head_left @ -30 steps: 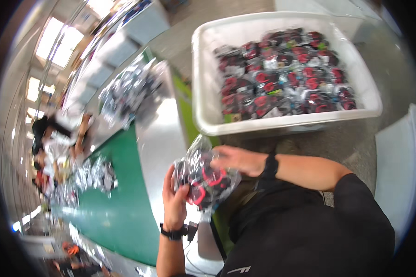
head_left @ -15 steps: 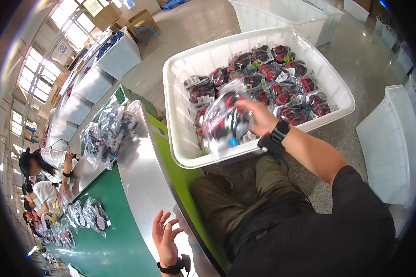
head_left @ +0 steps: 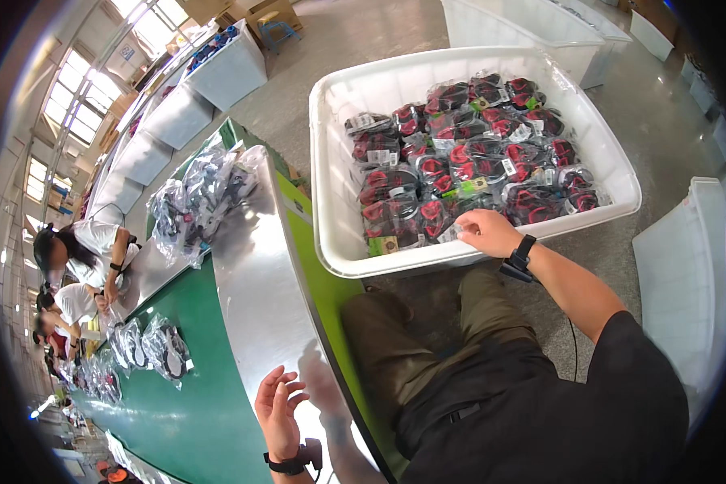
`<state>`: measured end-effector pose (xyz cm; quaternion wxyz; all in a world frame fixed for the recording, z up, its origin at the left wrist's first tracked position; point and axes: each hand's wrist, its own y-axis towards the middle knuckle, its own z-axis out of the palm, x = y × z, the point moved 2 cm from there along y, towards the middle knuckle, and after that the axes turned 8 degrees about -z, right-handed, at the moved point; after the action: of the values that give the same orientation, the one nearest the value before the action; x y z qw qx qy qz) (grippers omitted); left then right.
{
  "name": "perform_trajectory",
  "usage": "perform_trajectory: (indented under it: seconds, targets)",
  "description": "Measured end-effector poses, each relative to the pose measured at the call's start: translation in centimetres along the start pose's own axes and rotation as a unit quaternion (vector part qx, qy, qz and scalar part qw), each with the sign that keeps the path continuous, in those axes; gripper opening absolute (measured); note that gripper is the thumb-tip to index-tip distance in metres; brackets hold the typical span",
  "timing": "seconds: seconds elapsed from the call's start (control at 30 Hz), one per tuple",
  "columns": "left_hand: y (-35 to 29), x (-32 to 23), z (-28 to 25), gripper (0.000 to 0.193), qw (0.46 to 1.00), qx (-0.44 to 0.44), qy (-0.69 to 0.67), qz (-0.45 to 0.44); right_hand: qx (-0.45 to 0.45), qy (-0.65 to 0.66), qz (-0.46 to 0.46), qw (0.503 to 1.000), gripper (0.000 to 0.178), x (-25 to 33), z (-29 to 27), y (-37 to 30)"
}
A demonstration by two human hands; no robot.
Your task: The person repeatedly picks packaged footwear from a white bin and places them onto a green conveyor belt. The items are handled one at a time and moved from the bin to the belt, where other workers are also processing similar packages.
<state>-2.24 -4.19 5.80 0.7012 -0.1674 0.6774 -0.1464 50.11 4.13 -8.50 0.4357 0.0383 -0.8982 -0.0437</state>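
- Clear-bagged red-and-black packets [head_left: 480, 157] lie side by side in a white tub [head_left: 328, 194], just in front of me.
- My right hand [head_left: 490, 234] is over the tub's near side, fingers bent and thumb close to them, right at the packets nearest me; I cannot tell whether I am gripping any plastic.
- My left hand [head_left: 278, 411] holds nothing, its fingers apart and loosely curled, over the shiny metal border [head_left: 254, 266] of the table.
- Left of that border runs a green surface [head_left: 194, 415] with more bagged pieces [head_left: 166, 351] on it.
- A heap of clear bags [head_left: 202, 198] sits at the table's far end.
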Motion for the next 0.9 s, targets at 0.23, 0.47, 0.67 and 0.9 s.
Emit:
perform_trajectory:
  seconds: [0.23,0.47,0.67,0.9]
  targets:
    - [0.9,-0.2,-1.6,0.035,0.999,-0.015,0.043,-0.016,-0.007,-0.153,0.015,0.988,0.036,3.9,3.0,1.2]
    - [3.2,-0.6,-6.3,0.035,0.998,-0.046,0.044,-0.023,-0.035,-0.154,-0.014,0.987,0.028,4.4,3.1,1.0]
    - [6.8,-1.1,-12.3,0.043,0.987,-0.147,0.064,-0.016,-0.039,-0.172,-0.017,0.984,0.025,3.4,3.6,0.9]
    - [11.1,-1.6,-21.3,0.047,0.947,-0.297,0.123,0.025,-0.044,-0.201,-0.017,0.979,0.025,2.2,4.0,1.1]
